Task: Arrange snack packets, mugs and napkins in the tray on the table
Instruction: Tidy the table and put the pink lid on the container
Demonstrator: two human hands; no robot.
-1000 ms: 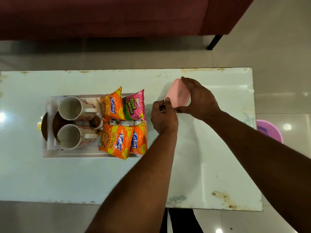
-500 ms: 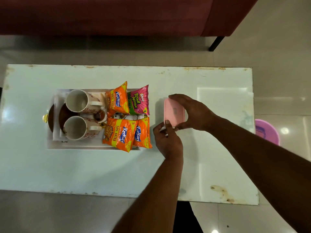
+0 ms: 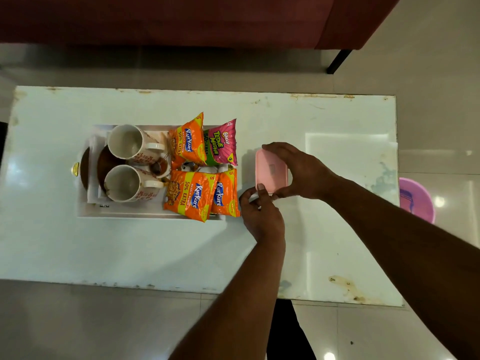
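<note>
A white tray (image 3: pixel 145 213) on the white table (image 3: pixel 337 120) holds two floral mugs, one at the back (image 3: pixel 131 144) and one in front (image 3: pixel 127 183), lying on their sides. Three orange snack packets (image 3: pixel 191 194) and a pink packet (image 3: pixel 220 144) lie at its right end. Just right of the tray, my right hand (image 3: pixel 302 171) grips a pink napkin box (image 3: pixel 271 170) from the right. My left hand (image 3: pixel 262 213) pinches something white at the box's near end; what it is stays unclear.
A brown round dish (image 3: pixel 102 162) with a brass knob lies under the mugs at the tray's left end. A dark red sofa (image 3: pixel 181 19) stands behind the table. A pink bucket (image 3: pixel 417 198) sits on the floor to the right.
My right hand has brought the pink box toward me and closer to the tray's right end. My left hand stayed at the box's near end and moved with it.
</note>
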